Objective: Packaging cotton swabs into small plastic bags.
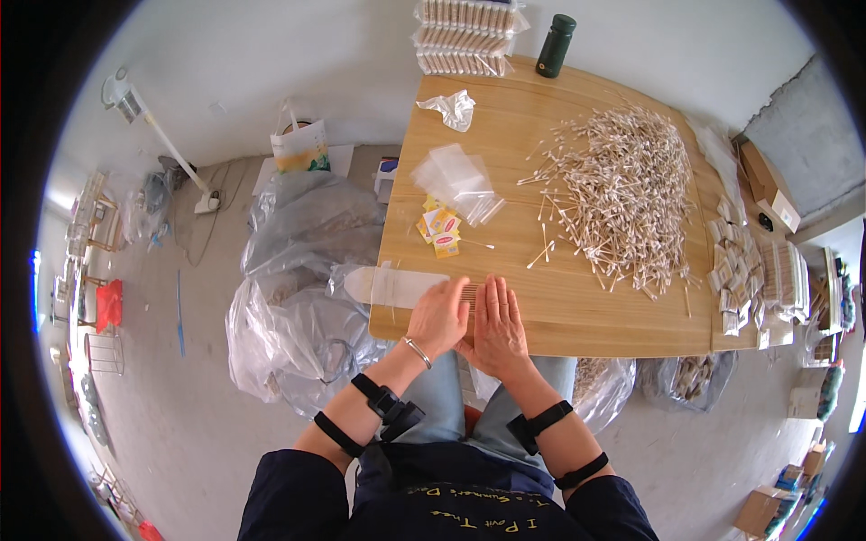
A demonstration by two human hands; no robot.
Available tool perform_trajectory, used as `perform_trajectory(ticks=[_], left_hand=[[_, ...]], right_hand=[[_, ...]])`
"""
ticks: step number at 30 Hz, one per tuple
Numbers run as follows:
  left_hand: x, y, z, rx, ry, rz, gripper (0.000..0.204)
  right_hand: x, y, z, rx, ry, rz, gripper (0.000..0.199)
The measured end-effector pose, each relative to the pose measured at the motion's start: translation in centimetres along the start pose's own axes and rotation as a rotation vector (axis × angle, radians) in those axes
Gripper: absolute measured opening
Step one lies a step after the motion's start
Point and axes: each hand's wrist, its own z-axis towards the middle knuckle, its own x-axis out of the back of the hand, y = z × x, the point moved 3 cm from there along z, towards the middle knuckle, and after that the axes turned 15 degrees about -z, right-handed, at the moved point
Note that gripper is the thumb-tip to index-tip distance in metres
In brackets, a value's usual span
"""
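At the near edge of the wooden table, a small row of cotton swabs (470, 294) lies between my two hands, sticks side by side. My left hand (439, 317) curls its fingers against the left end of the row, closed on it. With fingers straight and together, my right hand (499, 326) lies flat along the right end. Part of the row is hidden by the hands. A translucent white plastic sleeve (383, 286) stretches left from my left hand. Beyond it lie several small yellow-and-white printed cards (440, 227), a loose swab (478, 244) and flat clear bags (458, 180).
A large heap of loose cotton swabs (627, 198) covers the table's right half. Filled packs (465, 36) and a dark green bottle (556, 45) stand at the far edge. Small packs (735, 261) pile up at the right. Big clear plastic bags (298, 316) sit left of the table.
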Motion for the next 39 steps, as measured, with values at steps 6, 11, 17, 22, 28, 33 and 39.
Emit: perform_trajectory(ticks=[6, 11, 17, 22, 28, 33, 39], left_hand=[[-3.1, -3.6, -0.2, -0.040, 0.384, -1.004, 0.053], [-3.4, -4.1, 0.0, 0.017, 0.341, -1.103, 0.050], [-0.5, -4.8, -0.8, 0.033, 0.364, -1.020, 0.048], [3.0, -6.3, -1.5, 0.055, 0.407, -0.919, 0.048], [4.2, -7.4, -2.9, 0.065, 0.427, -0.814, 0.047], [5.1, -7.5, -2.2, 0.069, 0.458, -0.842, 0.052], [7.2, -4.9, -2.5, -0.023, 0.378, -0.868, 0.050]], right_hand=[[0.0, -0.9, 0.3, -0.052, -0.017, 0.024, 0.088], [-0.8, -1.7, 0.4, -0.060, -0.016, -0.012, 0.081], [-1.7, -4.5, 1.8, -0.055, -0.022, 0.002, 0.077], [-2.0, -7.6, 4.3, -0.030, -0.036, 0.024, 0.075], [-2.0, -9.4, 4.6, 0.011, -0.044, 0.054, 0.073], [-2.2, -10.0, 5.9, 0.026, -0.051, -0.031, 0.073], [-2.3, -10.0, 5.9, 0.003, 0.004, 0.072, 0.072]])
